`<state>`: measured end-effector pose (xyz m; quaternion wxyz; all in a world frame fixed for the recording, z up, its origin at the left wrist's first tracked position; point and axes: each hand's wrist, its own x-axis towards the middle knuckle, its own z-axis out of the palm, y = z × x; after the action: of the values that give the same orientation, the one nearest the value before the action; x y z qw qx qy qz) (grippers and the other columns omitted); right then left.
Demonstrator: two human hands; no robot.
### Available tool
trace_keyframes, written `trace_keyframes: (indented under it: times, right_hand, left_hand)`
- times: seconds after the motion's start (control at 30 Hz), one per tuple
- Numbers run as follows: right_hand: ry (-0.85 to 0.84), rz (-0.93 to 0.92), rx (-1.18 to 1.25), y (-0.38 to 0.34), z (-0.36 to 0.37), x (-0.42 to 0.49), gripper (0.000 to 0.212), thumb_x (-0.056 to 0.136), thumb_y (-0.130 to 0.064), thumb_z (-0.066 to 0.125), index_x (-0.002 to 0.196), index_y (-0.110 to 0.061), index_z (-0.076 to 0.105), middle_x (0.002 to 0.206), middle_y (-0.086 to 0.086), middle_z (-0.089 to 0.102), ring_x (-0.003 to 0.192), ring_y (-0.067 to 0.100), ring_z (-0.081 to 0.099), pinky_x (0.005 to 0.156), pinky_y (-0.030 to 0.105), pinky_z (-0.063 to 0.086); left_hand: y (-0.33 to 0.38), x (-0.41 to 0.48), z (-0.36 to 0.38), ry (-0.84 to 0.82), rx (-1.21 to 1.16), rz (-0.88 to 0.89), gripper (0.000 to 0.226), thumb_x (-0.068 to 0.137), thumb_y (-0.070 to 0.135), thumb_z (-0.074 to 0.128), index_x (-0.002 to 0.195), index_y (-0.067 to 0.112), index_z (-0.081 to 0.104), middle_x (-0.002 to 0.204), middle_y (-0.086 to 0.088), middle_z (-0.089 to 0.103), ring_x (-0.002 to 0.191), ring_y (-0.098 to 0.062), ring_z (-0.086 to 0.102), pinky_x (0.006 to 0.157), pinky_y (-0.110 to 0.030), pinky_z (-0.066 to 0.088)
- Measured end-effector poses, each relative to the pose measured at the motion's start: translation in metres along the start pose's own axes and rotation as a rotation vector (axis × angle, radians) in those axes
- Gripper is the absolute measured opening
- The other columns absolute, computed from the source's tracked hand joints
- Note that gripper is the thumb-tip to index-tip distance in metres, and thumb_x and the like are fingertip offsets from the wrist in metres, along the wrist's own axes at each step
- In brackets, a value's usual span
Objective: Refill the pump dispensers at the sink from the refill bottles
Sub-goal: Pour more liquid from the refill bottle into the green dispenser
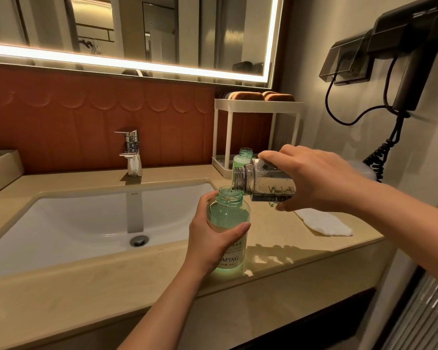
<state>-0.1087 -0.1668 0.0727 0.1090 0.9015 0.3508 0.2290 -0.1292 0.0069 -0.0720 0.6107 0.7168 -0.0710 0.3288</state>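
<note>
At the counter, left hand (pixel 208 238) grips dispenser (pixel 228 215); right hand (pixel 311 180) grips tipped refill bottle (pixel 266 184).

Lit mirror (pixel 147 34) (warm), terracotta wall (pixel 61 117)

Right of the sink (pixel 86 218), the left hand (pixel 208 241) covers the start of the dispenser bottle (pixel 229 215) label (pixel 234 256), and the tilted refill bottle (pixel 266 183) hides most of a second green bottle (pixel 243 157).

On green dispenser bottle (pixel 229 238) label: "APING", start hidden; Chinese chars above, blurred. On sink (pixel 134 194) rim: "HEGII", faint. Lettering on clear bottle (pixel 268 183) illegible.
</note>
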Motion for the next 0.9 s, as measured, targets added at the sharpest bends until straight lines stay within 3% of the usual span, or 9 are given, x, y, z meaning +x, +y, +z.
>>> trace_keyframes:
  times: [0.2,0.4,0.9]
  right_hand:
    - [-0.019,0.001,-0.025,0.0007,-0.0025,-0.0006,0.094,0.071,-0.05,0.071,0.144,-0.031,0.015,0.118,-0.006,0.047,0.094,0.009,0.041,0.055,0.015,0.029]
    - [-0.019,0.006,-0.029,0.0008,-0.0023,-0.0008,0.094,0.071,-0.051,0.071,0.144,-0.032,0.016,0.118,-0.005,0.047,0.096,0.011,0.043,0.061,0.019,0.034]
    - [-0.027,-0.022,-0.088,0.0027,-0.0051,0.0007,0.096,0.07,-0.054,0.07,0.144,-0.032,0.013,0.118,-0.006,0.046,0.09,0.008,0.036,0.056,0.017,0.028]
  left_hand:
    - [0.0004,-0.0006,-0.0002,-0.003,-0.013,0.002,0.082,0.048,0.05,0.075,0.12,0.021,0.048,0.112,0.009,0.059,0.098,0.004,0.056,0.078,-0.007,0.045]
    - [-0.0005,-0.0005,-0.0005,-0.006,-0.01,-0.004,0.084,0.047,0.051,0.075,0.12,0.021,0.048,0.113,0.008,0.059,0.1,0.002,0.056,0.079,-0.008,0.045]
    - [-0.0015,-0.0004,0.0003,0.002,-0.016,0.0,0.081,0.047,0.052,0.076,0.119,0.025,0.048,0.114,0.008,0.06,0.101,-0.001,0.057,0.083,-0.014,0.048]
